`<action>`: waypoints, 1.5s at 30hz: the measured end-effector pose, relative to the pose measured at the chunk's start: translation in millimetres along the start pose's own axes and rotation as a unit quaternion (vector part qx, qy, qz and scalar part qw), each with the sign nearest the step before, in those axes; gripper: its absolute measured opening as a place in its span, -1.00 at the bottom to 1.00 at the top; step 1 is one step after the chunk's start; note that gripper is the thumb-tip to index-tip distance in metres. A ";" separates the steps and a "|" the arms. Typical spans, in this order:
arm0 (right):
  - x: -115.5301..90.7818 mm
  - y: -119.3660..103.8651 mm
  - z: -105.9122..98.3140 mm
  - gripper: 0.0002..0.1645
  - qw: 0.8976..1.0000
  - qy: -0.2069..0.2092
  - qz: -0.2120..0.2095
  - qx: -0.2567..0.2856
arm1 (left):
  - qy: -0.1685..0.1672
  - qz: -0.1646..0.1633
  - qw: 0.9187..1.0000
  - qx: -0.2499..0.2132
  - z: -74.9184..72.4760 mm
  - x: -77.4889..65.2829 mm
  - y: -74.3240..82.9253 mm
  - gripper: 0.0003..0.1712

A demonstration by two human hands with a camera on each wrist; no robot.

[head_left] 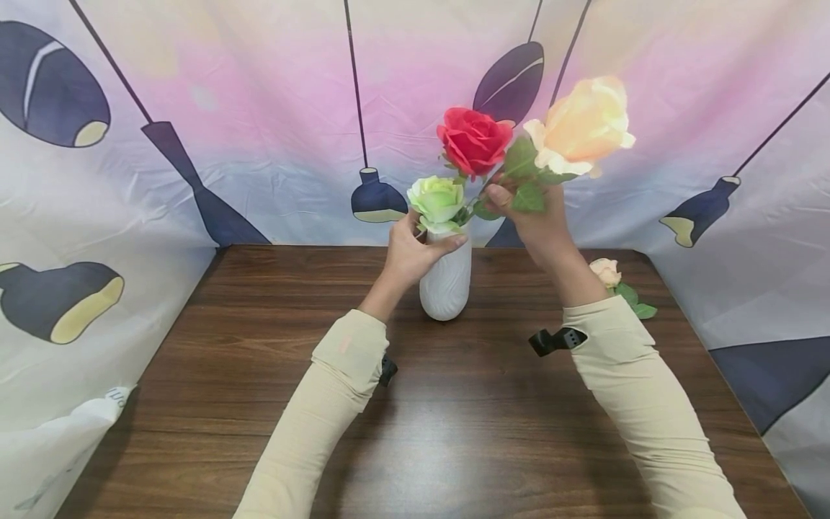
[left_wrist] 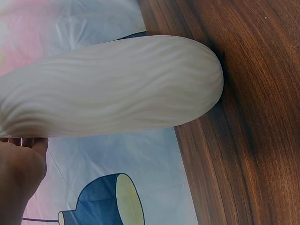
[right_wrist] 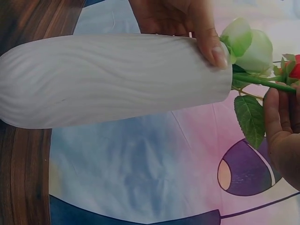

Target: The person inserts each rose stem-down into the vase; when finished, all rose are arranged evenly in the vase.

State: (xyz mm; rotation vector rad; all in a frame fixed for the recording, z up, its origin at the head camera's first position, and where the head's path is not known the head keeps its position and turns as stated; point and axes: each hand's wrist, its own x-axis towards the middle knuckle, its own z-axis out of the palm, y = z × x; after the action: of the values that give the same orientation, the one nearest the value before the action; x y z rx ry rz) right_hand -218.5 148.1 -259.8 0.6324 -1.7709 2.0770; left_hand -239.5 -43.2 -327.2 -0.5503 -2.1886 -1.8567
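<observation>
glare on table (head_left: 447, 432) | peach rose (head_left: 586, 126) overexposed | wrist views dimmer

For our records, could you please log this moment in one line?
left hand: grips vase; right hand: holds stem; pale rose: on table

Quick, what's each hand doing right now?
Left hand: holding the white vase near its top.
Right hand: holding a green rose stem.

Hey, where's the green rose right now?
In the head view, the green rose is just right of centre at the mouth of the white vase, below and left of the red rose, with the left hand gripping the vase.
</observation>
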 end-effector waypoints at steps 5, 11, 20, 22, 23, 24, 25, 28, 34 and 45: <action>-2.5 5.1 -0.3 -0.63 1.000 -0.003 0.019 -0.015 | 0.001 0.000 1.000 0.001 0.7 -0.3 -0.3 -0.23; -3.9 8.9 1.5 -0.68 0.999 -0.005 0.033 -0.029 | 0.004 0.004 1.000 -0.003 1.2 -0.2 -0.2 -0.24; -5.1 18.5 3.7 -0.71 0.998 -0.012 0.061 -0.024 | 0.005 0.011 1.000 -0.007 1.1 -1.0 0.4 -0.25; -5.4 20.2 4.4 -0.75 0.997 -0.011 0.068 -0.038 | 0.003 0.011 1.000 -0.007 1.1 -1.1 0.4 -0.25; -5.5 20.9 4.9 -0.76 0.996 -0.011 0.072 -0.044 | 0.002 0.011 1.000 -0.008 0.9 -1.2 0.3 -0.25; -5.5 21.5 5.4 -0.77 0.996 -0.012 0.076 -0.054 | 0.001 0.011 1.000 -0.008 0.8 -1.2 0.1 -0.25; -5.6 22.1 6.1 -0.78 0.995 -0.013 0.080 -0.063 | 0.001 0.010 1.000 -0.008 0.6 -1.3 0.0 -0.25; -5.1 24.3 7.1 -0.78 0.991 -0.017 0.086 -0.098 | 0.000 0.009 1.000 -0.007 0.0 -1.2 -0.4 -0.25; -5.4 26.7 3.0 -0.58 0.975 -0.025 0.083 -0.206 | 0.001 0.009 1.000 -0.002 0.3 -0.5 -1.5 -0.25; -4.1 26.4 4.0 -0.62 0.988 -0.019 0.037 -0.152 | 0.002 0.006 1.000 -0.003 0.3 -0.1 -2.3 -0.24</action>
State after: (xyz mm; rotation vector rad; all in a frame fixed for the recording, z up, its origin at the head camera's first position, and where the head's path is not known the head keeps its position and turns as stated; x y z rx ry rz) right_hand -228.3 139.9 -283.5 0.5285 -2.1045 1.7949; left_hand -240.3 -43.2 -329.4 -0.5607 -2.1732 -1.8574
